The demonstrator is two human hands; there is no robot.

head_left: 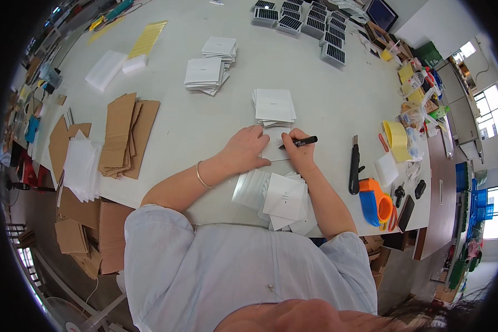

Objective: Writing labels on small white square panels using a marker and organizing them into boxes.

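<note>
In my right hand (301, 157) is a black marker (306, 141), its tip down at a small white card (274, 154) on the table. My left hand (245, 146) rests flat along the card's left side, fingers stretched out, steadying nothing else. The hands partly cover this card. Just beyond them sits a stack of white printed cards (274, 106). Between my forearms, close to my body, lies a loose pile of white cards (285, 195), with thin clear sheets (250, 186) at its left.
Two more card stacks (203, 72) stand farther back. Brown cardboard pieces (117, 133) and white sheets (82, 166) lie left. A black utility knife (354, 166) and an orange-and-blue tape dispenser (371, 202) lie right. Small solar panels (315, 26) fill the far right.
</note>
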